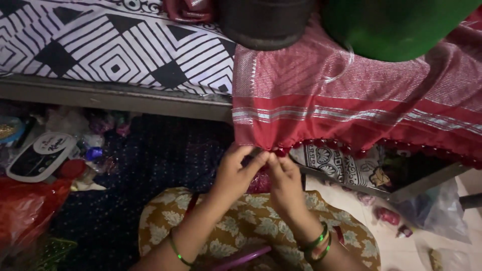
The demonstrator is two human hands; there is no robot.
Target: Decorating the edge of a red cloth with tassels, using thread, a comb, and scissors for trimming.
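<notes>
A red cloth with silver stripes (351,100) hangs over the edge of a bed, its lower hem lined with small red bead tassels (346,148). My left hand (235,173) and my right hand (285,179) meet at the hem's left corner, fingertips pinched together on a tassel (280,152) there. Green bangles circle both wrists. My lap below is covered by yellow leaf-patterned fabric (251,221).
A black-and-white geometric bedsheet (115,45) covers the bed, with a dark round pot (263,22) and a green object (391,25) on it. Clutter lies under the bed at left, including a red plastic bag (25,206). A pink stick (243,259) rests on my lap.
</notes>
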